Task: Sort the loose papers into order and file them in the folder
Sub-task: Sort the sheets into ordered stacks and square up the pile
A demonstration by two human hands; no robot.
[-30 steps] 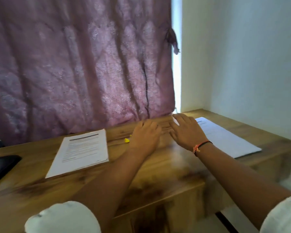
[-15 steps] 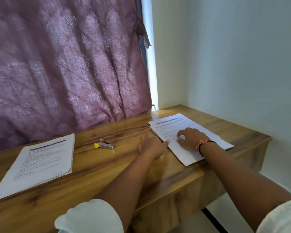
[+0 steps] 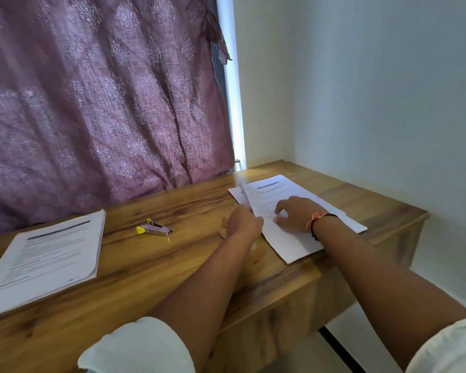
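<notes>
The step in hand seems to be taking the top sheet off the right stack of papers (image 3: 293, 232), which lies on the wooden desk (image 3: 151, 270) well to the right of the small stapler (image 3: 155, 229). The left hand (image 3: 242, 223) is at the left edge of this stack, and a sheet (image 3: 244, 193) stands up from it, blurred, so it looks to be lifted by this hand; the fingers are hidden behind the hand, so I cannot tell how they close on it. The right hand (image 3: 297, 214) rests on the stack with curled fingers, half closed, pressing the pages down and holding nothing.

To do it well, the right hand should keep the lower pages flat while only one sheet is lifted, because thin pages stick together easily. It is better to read the heading of the sheet before placing it, so the order is correct.

The other stack (image 3: 46, 262) lies well to the left of the stapler, near the left end of the desk, its pages a little fanned at the edge. No folder is visible from here, so where to file I cannot say
</notes>
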